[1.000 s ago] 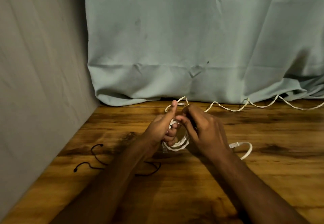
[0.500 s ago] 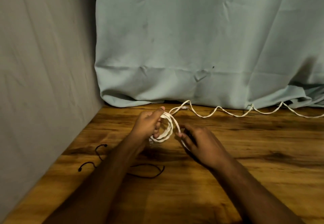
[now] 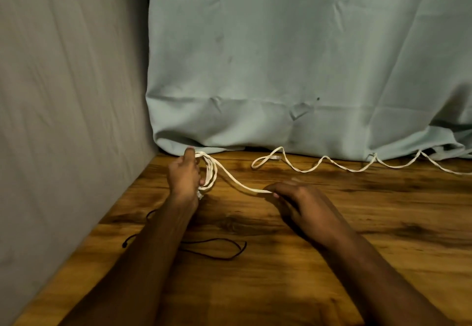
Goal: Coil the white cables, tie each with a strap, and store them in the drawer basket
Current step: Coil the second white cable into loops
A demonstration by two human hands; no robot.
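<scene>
While the left hand (image 3: pixel 184 177) grips a small coil (image 3: pixel 210 173) of white cable left of the frame's centre, its fingers are curled round the loops and its thumb points up at the top of the bundle. A connector end (image 3: pixel 199 195) pokes out below that hand, near the wrist. From the top of the coil one strand of the white cable (image 3: pixel 237 184) runs down and to the right to the right hand (image 3: pixel 304 204), which sits just right of centre, low over the tabletop (image 3: pixel 332 261). The fingers (image 3: pixel 277 194) of the right hand pinch the strand at its near end; the rest of that hand is curled, knuckles up. A second white cable (image 3: pixel 339 167) lies loose on the tabletop along the upper right of the wooden surface, snaking in waves from a small loop near the middle out to the right edge of the frame, close to the hem of the pale green cloth (image 3: pixel 293 57) that hangs across the back. A thin black cord (image 3: pixel 217 254) lies on the tabletop in the lower left, partly hidden under the left forearm. A grey cloth (image 3: pixel 63 95) covers the left side of the frame.
</scene>
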